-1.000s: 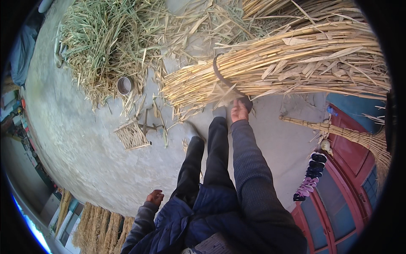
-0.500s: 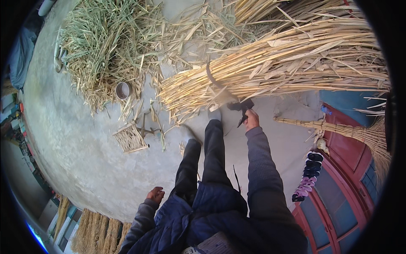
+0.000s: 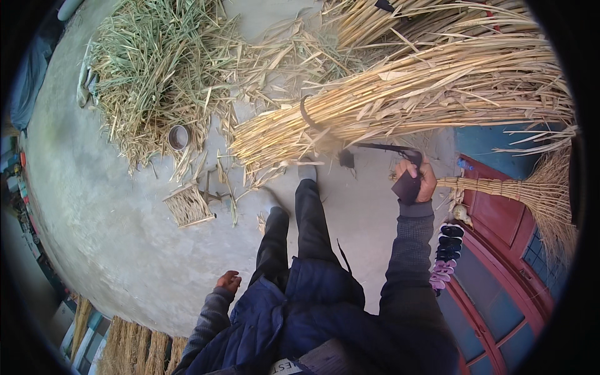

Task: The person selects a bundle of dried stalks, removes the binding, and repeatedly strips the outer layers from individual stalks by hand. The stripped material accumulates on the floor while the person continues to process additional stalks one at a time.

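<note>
My right hand is closed round a dark strap-like piece, with a dark flap hanging at the fingers. The piece stretches left toward the near side of a large bundle of dry reed stalks. Beside its far end hangs a small dark block. A curved grey-brown band lies against the bundle's left part; a tan blur hides whether it joins the dark piece. Low on the left, my left hand hangs free, holding nothing, its fingers loosely apart.
A heap of green and dry leaves lies at the far left, a round tin at its edge. Nearer stands a small woven-seat stool. A long broom, a row of shoes and red doors are at the right.
My right hand has moved right and slightly nearer, drawing the dark piece out from a bunched shape into a long line. My left hand stays low at my side.
</note>
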`<action>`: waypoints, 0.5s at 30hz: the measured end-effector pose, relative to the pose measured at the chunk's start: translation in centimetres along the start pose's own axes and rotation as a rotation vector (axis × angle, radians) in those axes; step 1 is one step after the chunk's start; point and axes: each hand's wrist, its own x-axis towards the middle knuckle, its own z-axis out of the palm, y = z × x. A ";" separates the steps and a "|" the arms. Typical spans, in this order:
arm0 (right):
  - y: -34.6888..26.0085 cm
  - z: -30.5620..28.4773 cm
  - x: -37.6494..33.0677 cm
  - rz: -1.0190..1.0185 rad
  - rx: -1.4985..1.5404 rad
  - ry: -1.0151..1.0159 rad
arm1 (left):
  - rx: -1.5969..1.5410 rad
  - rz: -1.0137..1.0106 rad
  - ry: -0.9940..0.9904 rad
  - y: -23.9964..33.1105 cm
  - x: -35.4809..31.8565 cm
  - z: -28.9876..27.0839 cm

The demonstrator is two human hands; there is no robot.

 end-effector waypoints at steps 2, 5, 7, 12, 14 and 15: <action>-1.0 2.0 -2.2 0.031 -0.544 0.078 | 0.002 0.014 -0.017 0.0 0.5 0.3; 2.0 1.7 -3.3 -0.021 -1.331 -0.168 | -0.065 0.029 -0.017 0.7 0.7 0.1; 5.7 0.1 -3.7 0.101 -1.574 -0.192 | -0.017 0.060 0.026 1.3 0.9 -0.7; 12.9 -4.1 -3.3 0.573 -2.092 -0.271 | -0.031 0.047 0.080 1.2 0.3 -1.9; 15.3 -4.4 -1.2 0.430 -2.101 -0.065 | -0.026 0.009 0.079 0.5 -0.1 -1.9; 16.4 -4.3 0.3 0.285 -1.998 -0.001 | -0.014 -0.011 0.068 0.1 -0.3 -1.7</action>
